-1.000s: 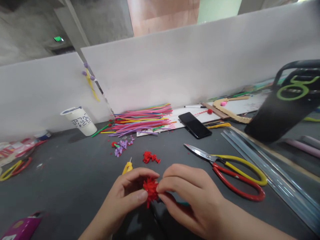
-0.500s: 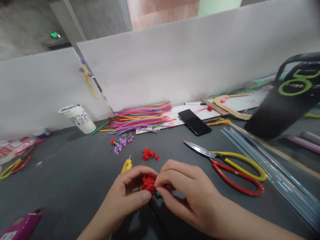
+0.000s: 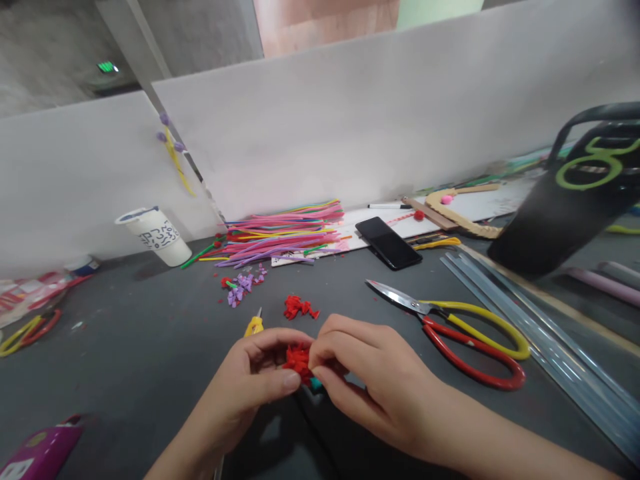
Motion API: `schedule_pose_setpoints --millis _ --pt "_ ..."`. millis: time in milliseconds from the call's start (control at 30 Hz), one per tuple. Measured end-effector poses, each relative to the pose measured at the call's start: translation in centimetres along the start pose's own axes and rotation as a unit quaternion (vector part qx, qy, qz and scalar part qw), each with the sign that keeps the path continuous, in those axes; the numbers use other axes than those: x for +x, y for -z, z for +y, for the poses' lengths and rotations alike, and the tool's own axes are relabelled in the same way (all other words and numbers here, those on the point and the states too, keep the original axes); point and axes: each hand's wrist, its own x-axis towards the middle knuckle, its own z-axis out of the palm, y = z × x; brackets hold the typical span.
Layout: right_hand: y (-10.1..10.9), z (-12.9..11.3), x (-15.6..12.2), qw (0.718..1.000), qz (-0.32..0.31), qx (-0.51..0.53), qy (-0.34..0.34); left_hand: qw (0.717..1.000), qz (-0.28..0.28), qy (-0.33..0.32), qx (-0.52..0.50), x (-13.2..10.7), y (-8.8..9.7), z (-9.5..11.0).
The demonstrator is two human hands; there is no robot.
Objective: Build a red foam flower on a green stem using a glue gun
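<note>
Between my hands, low in the middle of the head view, is a frilly red flower-like piece (image 3: 298,362) with a bit of green under it. My left hand (image 3: 254,375) holds it from the left, thumb in front and fingers curled behind. The fingertips of my right hand (image 3: 373,377) pinch at its right side; what exactly they grip is hidden. Just beyond lies a small pile of red bits (image 3: 299,307). A yellow craft knife (image 3: 255,325) shows its tip behind my left hand. Large scissors (image 3: 465,327) with yellow and red handles lie to the right.
Colourful pipe-cleaner-like strips (image 3: 285,235) lie by the white partition (image 3: 340,140), with purple bits (image 3: 243,287) before them. A phone (image 3: 389,242), paper cup (image 3: 159,239), black bottle (image 3: 565,200), clear glue sticks (image 3: 545,347) and purple tool (image 3: 43,450) surround the work area.
The red piece has turned slightly between my fingers, and more of its green underside shows on the right. Both hands stay in nearly the same place.
</note>
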Motion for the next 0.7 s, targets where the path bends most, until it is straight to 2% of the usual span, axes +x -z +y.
schedule_pose_setpoints --millis 233,533,700 --pt "0.16 0.02 0.01 1.000 -0.012 0.007 -0.002 1.000 -0.009 -0.001 0.009 -0.10 -0.05 0.17" --pt "-0.30 0.29 0.01 1.000 0.015 -0.016 0.012 1.000 -0.004 -0.003 0.016 0.04 0.03 0.00" --pt "-0.09 0.08 -0.17 0.998 0.051 0.030 0.013 1.000 -0.018 -0.010 0.012 -0.15 -0.01 0.26"
